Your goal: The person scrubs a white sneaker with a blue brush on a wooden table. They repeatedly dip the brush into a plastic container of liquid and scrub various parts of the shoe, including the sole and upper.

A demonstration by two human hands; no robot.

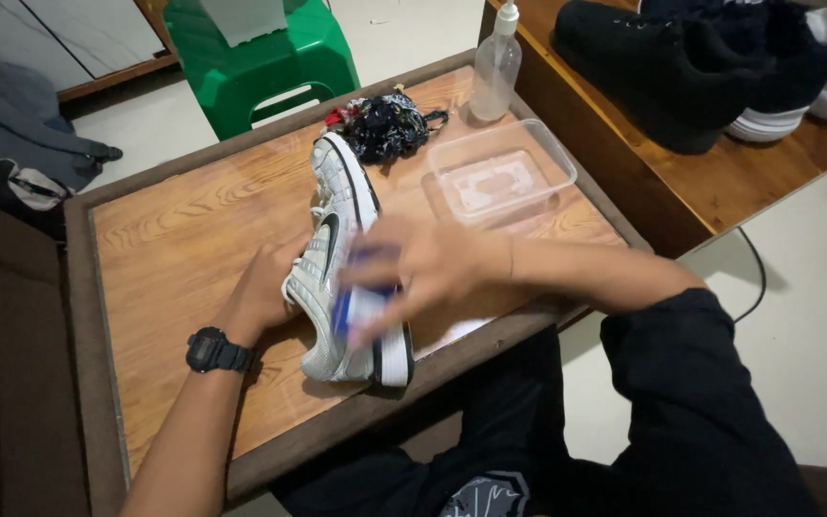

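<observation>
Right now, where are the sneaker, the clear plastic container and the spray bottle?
sneaker (337,206): head view, on its silver upper near the laces.
clear plastic container (500,172): head view, on its see-through base.
spray bottle (496,72): head view, on its clear body.

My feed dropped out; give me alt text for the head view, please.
A person's left hand steadies a silver-white sneaker on a wooden table while the blurred right hand presses something blue and white against it. Behind lie a clear plastic container, a spray bottle and a dark cloth.
</observation>
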